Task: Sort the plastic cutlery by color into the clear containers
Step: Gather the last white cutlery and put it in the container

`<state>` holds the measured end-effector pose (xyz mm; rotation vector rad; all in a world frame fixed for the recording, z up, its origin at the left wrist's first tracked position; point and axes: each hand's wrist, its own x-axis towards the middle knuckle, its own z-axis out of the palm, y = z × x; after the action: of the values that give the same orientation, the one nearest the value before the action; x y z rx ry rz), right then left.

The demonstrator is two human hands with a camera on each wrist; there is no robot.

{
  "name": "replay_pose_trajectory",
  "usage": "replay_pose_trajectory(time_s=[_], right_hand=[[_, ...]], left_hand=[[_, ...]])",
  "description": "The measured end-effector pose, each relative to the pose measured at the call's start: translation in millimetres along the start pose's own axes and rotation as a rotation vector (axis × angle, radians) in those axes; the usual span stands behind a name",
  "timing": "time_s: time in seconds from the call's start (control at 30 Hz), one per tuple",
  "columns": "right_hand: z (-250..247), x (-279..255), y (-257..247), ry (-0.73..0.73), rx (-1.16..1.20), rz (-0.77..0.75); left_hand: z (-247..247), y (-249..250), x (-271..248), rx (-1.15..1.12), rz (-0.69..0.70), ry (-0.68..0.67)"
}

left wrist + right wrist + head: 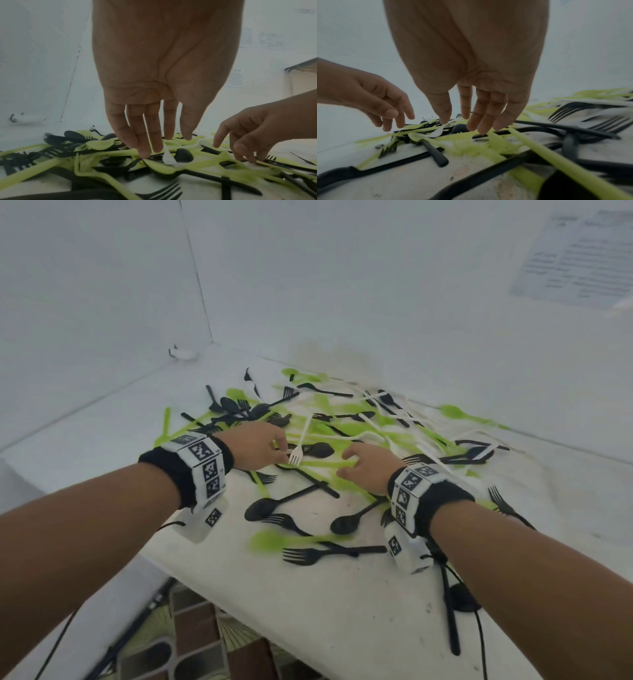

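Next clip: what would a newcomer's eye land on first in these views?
A tangled pile of black, green and white plastic cutlery sprawls across the white table toward the corner. Over its near side hover the left hand and right hand, fingers extended down. Between them lies a white fork, tines toward the viewer.

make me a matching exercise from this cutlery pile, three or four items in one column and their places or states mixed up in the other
Items:
1. white fork
2. left hand
3. right hand
4. black fork

Places or states:
A. lies nearest the table's front edge, apart from both hands
B. fingers spread down onto green cutlery, gripping nothing
C. tines point toward the person, between the two hands
D. fingertips beside the white fork's tines, no grip yet

Pairs: 1-C, 2-D, 3-B, 4-A
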<state>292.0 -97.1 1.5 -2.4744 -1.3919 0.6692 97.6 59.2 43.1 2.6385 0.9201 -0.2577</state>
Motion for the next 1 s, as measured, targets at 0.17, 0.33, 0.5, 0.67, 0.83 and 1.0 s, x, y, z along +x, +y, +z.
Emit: replay_pose_trajectory(time_s=[0.17,0.33,0.5,0.67,0.83,1.0], right_hand=[[8.3,23.8,-14.4,0.054,-0.005,0.025],[8.5,45.2,-16.3,0.112,0.016,0.094],[0.7,73.2,-16.7,0.075,-0.122,0.122],[-0.6,91.1,-15.4,0.11,-0.234,0.086],[-4.4,97.6,-10.2,0.1,-0.336,0.027],[-14.3,102.6,-13.3,0.102,-0.419,-0.042]], left_hand=[[4.6,-25.2,16.8,0.193,0.119,-0.004],[17.3,-23.7,39.7,0.572,0.379,0.07],[24.0,-9.2,62.9,0.735,0.445,0.129],[28.1,-13.4,75.3,0.613,0.648,0.262],[21.7,-9.5,78.5,0.323,0.697,0.451],[0.9,-21.8,69.4,0.071,0.488,0.399]])
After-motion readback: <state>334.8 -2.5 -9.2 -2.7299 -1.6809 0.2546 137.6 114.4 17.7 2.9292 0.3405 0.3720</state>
